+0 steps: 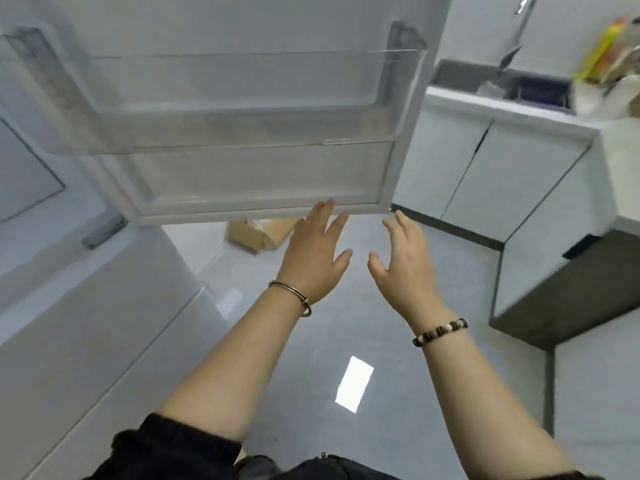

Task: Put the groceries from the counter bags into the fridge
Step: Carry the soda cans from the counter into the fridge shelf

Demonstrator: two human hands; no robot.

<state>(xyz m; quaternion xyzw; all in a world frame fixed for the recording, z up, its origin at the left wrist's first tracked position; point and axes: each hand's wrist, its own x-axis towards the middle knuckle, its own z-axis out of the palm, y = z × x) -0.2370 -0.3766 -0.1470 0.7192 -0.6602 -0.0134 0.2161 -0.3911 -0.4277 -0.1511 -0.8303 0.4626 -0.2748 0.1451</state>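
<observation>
Left hand (313, 258), right hand (403, 261), fingers spread, empty; counter bags (604, 71) blurred, cut off at frame edge

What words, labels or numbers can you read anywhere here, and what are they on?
None is legible.
Yellow packaging on the white counter: print, if any, too blurred to read.
Brown cardboard box on the grey floor: no marking shows.
White open fridge door: no label or sign shows.

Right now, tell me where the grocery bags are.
Head view, far upper right: the grocery bags sit on the white counter, just right of the sink, beyond the open fridge door.
</observation>
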